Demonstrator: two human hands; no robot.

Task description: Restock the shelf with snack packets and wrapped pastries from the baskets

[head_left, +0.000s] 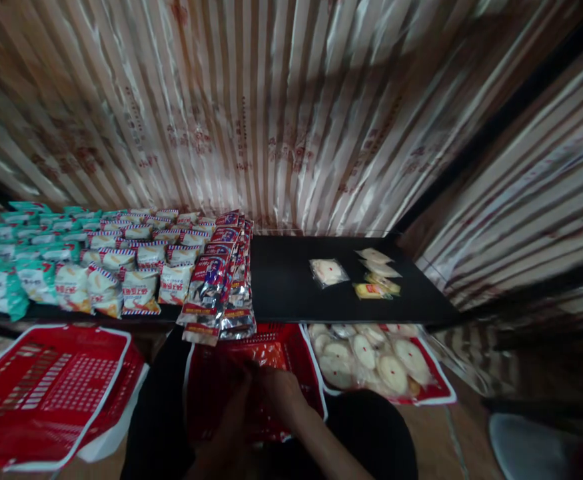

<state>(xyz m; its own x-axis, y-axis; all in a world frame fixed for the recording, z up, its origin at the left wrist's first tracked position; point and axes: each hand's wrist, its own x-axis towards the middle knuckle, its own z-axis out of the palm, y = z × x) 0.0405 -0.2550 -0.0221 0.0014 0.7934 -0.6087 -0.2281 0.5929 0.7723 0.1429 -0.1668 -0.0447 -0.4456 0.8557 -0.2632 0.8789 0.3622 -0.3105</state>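
Both my hands reach down into a red basket in front of me. My left hand and my right hand sit close together in the dark inside it, and their fingers are too dim and blurred to read. An orange packet shows just beyond the fingers. Directly above the basket, a stack of silver and red snack packets overhangs the edge of the black shelf.
Rows of white and red packets and green packets fill the shelf's left. A few loose packets lie at its right. An empty red basket stands left; a basket of round pastries right. Striped foil curtain behind.
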